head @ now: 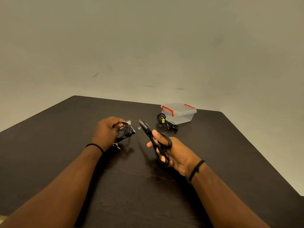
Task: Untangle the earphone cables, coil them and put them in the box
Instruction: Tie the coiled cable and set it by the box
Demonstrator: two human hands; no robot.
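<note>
Earphone cables, one bundle in hand

Earphone bundle [126,131] gripped by curled left hand [107,132], left of the clear box [179,113]. Second coil [166,122] touches the box front. Right hand [171,152] holds black scissors [153,139], fingers through handles.

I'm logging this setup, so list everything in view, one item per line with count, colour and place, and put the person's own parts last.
Table: one, dark brown, fills the lower half of the view.
Wall: one, beige, behind the table.
Box: one, clear plastic with red latches, lid on, far right of the table.
Loose earphone bundle: one, black with a yellow tag, on the table touching the box's near left side.
Held earphone bundle: one, black, in the left hand.
Scissors: one pair, black, in the right hand, blades pointing away.
Wristbands: two, black, one per wrist.
Left hand: grips the held earphone bundle.
Right hand: holds the scissors.
</note>
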